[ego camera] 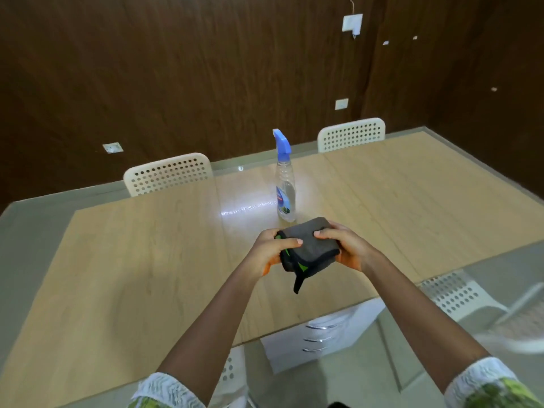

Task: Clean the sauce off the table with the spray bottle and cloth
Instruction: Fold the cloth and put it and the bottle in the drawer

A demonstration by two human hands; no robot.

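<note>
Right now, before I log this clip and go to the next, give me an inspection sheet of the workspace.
Surface: wood-look table with a grey border; a bright glare patch left of the bottle; no sauce that I can make out.
Job's things: spray bottle upright, blue trigger head, clear body, untouched; folded grey cloth with black and green edging, held above the table.
Clutter: nothing seen.
Grippers: left hand and right hand both grip the cloth, thumbs on top.
Cables: a thin wire hanging above a white wall plate.
Surroundings: brown wood-panel wall; white perforated chairs at the far side and lower right; white drawer unit seen through the glass border.
</note>
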